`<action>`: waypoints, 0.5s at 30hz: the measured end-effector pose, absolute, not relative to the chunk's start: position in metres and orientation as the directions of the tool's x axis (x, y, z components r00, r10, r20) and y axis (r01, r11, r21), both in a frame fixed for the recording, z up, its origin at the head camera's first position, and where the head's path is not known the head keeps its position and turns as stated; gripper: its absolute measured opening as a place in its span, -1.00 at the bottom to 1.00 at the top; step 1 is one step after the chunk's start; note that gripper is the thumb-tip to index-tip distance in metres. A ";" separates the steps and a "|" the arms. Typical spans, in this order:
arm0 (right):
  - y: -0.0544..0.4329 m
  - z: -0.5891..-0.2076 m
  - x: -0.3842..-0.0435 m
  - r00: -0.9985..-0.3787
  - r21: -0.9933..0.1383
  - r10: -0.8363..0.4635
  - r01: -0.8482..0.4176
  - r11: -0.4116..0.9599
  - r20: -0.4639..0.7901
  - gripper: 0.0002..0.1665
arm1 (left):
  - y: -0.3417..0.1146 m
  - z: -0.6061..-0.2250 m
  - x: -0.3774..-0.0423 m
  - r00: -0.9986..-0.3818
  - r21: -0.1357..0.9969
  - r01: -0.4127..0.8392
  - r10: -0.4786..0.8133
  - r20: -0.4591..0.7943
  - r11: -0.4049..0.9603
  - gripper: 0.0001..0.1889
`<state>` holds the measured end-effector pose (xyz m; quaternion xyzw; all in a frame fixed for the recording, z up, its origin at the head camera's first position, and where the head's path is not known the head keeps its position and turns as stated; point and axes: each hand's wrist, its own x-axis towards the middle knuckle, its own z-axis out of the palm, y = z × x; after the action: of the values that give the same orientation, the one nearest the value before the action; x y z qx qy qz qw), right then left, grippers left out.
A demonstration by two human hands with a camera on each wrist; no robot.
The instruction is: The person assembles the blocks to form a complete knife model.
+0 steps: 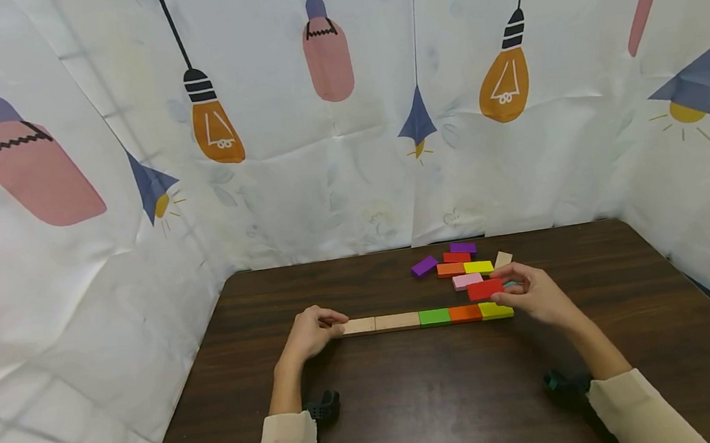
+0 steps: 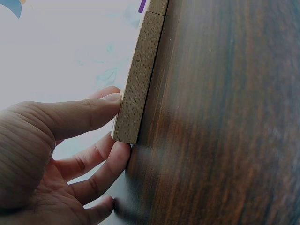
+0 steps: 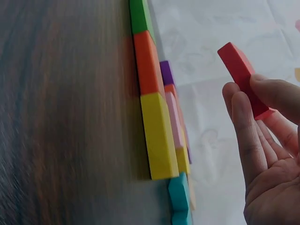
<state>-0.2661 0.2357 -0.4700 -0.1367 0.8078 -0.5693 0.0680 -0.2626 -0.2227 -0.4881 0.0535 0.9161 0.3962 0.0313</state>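
Note:
A straight row of blocks lies across the table. From left to right it has two plain wooden blocks, the left one and another, then a green block, an orange block and a yellow block. My left hand holds the row's left end, its thumb at the block's upper edge and fingertips against the end. Above the row's right end, my right hand pinches a red block between thumb and fingers, raised off the table.
Behind the row lie loose blocks: purple, red, orange, yellow, pink and plain wood. A teal notched block is partly behind my right hand. A printed cloth hangs beyond the dark table.

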 end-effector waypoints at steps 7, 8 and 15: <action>0.220 -0.476 -0.263 -0.917 -0.949 -0.394 -0.173 0.265 0.057 -0.42 | -0.223 -0.489 -0.263 -0.993 0.730 0.065 0.120 -0.023 0.680 -0.87; 0.218 -0.477 -0.263 -0.911 -0.947 -0.408 -0.180 0.266 0.059 -0.42 | -0.223 -0.489 -0.264 -0.993 0.729 0.065 0.119 -0.023 0.681 -0.87; 0.198 -0.478 -0.257 -0.882 -0.933 -0.472 -0.181 0.312 0.013 -0.45 | -0.222 -0.489 -0.263 -0.993 0.724 0.064 0.119 -0.025 0.687 -0.87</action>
<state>-0.2566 0.1979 -0.4777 -0.2041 0.7991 -0.5498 0.1323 -0.2635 -0.2224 -0.4887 0.0496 0.9179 0.3922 0.0351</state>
